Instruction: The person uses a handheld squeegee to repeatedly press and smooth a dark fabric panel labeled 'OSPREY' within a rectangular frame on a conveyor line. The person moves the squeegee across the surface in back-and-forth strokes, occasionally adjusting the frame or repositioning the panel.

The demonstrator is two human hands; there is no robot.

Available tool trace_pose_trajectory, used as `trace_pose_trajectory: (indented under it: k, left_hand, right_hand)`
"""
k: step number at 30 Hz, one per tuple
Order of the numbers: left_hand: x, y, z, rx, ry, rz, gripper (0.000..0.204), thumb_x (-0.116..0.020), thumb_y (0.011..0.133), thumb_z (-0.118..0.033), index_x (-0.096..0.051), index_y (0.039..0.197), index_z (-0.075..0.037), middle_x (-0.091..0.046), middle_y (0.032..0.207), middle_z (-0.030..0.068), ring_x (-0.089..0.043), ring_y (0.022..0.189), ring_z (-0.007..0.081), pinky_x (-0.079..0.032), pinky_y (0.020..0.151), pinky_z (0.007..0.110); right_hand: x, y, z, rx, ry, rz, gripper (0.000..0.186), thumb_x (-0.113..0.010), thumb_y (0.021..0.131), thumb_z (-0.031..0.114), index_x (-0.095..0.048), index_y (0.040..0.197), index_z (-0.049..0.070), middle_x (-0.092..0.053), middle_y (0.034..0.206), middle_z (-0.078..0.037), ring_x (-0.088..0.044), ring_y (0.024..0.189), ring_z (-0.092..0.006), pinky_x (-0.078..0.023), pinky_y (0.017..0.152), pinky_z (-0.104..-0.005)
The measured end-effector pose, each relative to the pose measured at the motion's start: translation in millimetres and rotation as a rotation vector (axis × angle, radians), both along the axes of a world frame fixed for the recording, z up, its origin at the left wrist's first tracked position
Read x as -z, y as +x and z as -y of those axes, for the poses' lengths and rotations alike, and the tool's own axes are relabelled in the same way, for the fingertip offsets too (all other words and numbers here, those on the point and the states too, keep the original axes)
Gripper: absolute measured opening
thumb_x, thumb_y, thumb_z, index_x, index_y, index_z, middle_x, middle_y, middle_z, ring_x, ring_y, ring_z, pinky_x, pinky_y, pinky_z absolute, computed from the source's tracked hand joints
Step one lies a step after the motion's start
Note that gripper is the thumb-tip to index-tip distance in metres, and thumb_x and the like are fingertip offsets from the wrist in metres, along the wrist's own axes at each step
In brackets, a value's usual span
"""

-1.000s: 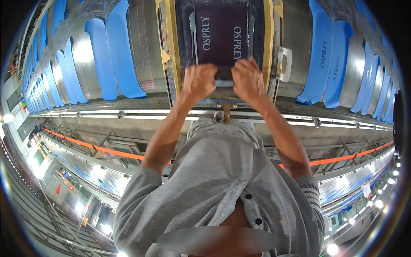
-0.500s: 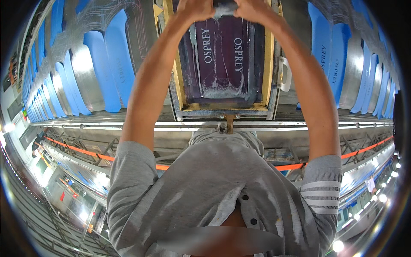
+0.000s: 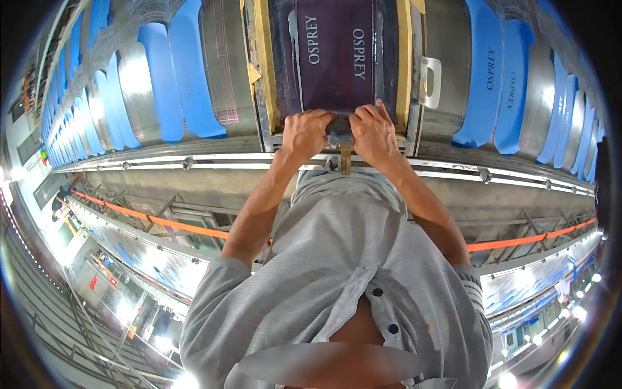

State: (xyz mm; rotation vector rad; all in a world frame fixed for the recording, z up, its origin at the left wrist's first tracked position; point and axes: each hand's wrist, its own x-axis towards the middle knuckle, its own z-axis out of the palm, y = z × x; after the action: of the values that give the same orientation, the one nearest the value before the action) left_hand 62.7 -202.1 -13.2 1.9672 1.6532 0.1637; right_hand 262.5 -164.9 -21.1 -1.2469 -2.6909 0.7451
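My left hand (image 3: 304, 136) and my right hand (image 3: 373, 133) are curled over a dark squeegee (image 3: 339, 129) at the near end of a screen printing frame (image 3: 409, 71), inside its yellow-taped edges. The squeegee is largely hidden under my fingers. The screen's dark purple mesh (image 3: 334, 84) shows two columns of pale lettering, with streaks of light ink along both sides. A white handle (image 3: 430, 83) is fixed to the frame's right side. A brass-coloured bracket (image 3: 346, 159) sticks out toward my body below the squeegee.
Rows of blue shaped pieces (image 3: 194, 78), some printed, lie on the long metal table (image 3: 233, 84) either side. A rail (image 3: 447, 170) runs along its front. An orange bar (image 3: 525, 236) crosses lower down. A person (image 3: 61, 198) is far left, near another long table.
Both hands went to the far end of the screen half a second ago and have since been drawn back toward me with the squeegee, uncovering the upper mesh and its lettering.
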Motion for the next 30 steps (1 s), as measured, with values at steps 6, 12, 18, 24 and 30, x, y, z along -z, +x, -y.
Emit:
trace_pose_trajectory:
  k: [6,12,18,24,30]
  left_hand:
    - [-64,-42,-67,-0.067,0.0,0.003,0.041,-0.062,0.076,-0.004,-0.077,0.113,-0.014,-0.075,0.117,0.0036,-0.072,0.1,0.0282,-0.059,0.082,0.043]
    - [-55,-48,-50,-0.115,0.107,0.027,0.04,-0.061,0.075,-0.004,-0.077,0.111,-0.012,-0.075,0.114,0.0062,-0.072,0.1,0.0294,-0.059,0.084,0.042]
    - [-62,-1,-39,-0.054,0.143,0.071,0.039,-0.064,0.074,-0.005,-0.076,0.11,-0.013,-0.075,0.115,0.0054,-0.07,0.106,0.0261,-0.058,0.087,0.042]
    - [-64,-13,-10,-0.085,0.238,0.064,0.041,-0.062,0.075,-0.003,-0.076,0.113,-0.012,-0.075,0.118,0.003,-0.071,0.108,0.0228,-0.058,0.09,0.037]
    - [-132,-130,-7,-0.069,0.229,-0.002,0.043,-0.065,0.07,-0.002,-0.076,0.111,-0.007,-0.075,0.116,0.0083,-0.07,0.109,0.0255,-0.056,0.095,0.039]
  right_hand:
    - [-77,7,-166,0.492,0.641,-0.038,0.055,-0.072,0.09,0.051,-0.072,0.118,0.004,-0.07,0.118,-0.019,-0.064,0.11,-0.039,-0.049,0.096,-0.0509]
    - [-10,21,-228,0.992,-0.155,-0.05,0.036,-0.062,0.098,0.041,-0.071,0.103,0.007,-0.068,0.093,-0.017,-0.062,0.089,-0.0308,-0.05,0.084,-0.0413]
    - [-8,120,-211,0.882,0.138,-0.571,0.039,-0.068,0.097,0.031,-0.065,0.075,-0.001,-0.059,0.068,-0.013,-0.05,0.061,-0.0183,-0.044,0.062,-0.037]
    - [-34,81,-164,0.909,0.292,-0.496,0.035,-0.072,0.094,0.03,-0.07,0.08,-0.001,-0.056,0.061,-0.012,-0.05,0.054,-0.0198,-0.042,0.054,-0.0387]
    - [-78,-30,-157,0.917,0.171,-0.467,0.032,-0.069,0.093,0.023,-0.067,0.075,-0.003,-0.051,0.057,-0.015,-0.049,0.05,-0.0216,-0.038,0.052,-0.0409]
